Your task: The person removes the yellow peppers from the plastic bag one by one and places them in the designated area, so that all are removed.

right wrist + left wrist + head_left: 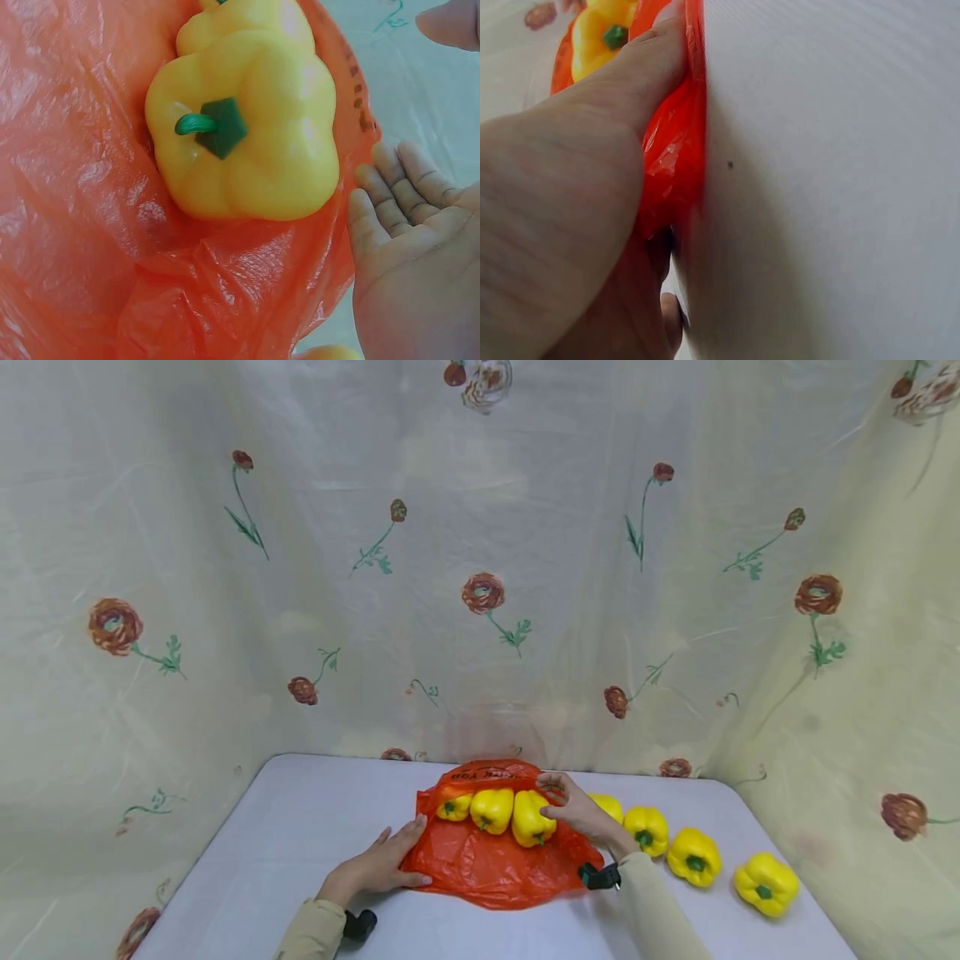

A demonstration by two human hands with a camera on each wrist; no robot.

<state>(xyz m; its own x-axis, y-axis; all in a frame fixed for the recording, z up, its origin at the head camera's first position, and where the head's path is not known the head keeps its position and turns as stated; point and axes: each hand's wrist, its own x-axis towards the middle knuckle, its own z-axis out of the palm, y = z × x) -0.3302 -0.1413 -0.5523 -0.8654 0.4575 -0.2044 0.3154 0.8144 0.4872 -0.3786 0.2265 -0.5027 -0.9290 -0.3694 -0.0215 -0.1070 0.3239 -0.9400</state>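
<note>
A red plastic bag (487, 868) with dark lettering lies spread on the table, and three yellow bell peppers (492, 811) with green stems sit in a row at its mouth. My left hand (384, 858) rests at the bag's left edge with its fingers extended; in the left wrist view its thumb lies against the red plastic (673, 154). On the other side, my right hand (581, 812) is beside the rightmost bagged pepper (247, 127). Its fingers are spread with nothing between them, and the right wrist view shows the palm.
Several more yellow bell peppers (694, 857) lie in a slanting row on the white table (225, 868), to the right of the bag. A flowered curtain (555, 635) hangs behind the table and along both sides.
</note>
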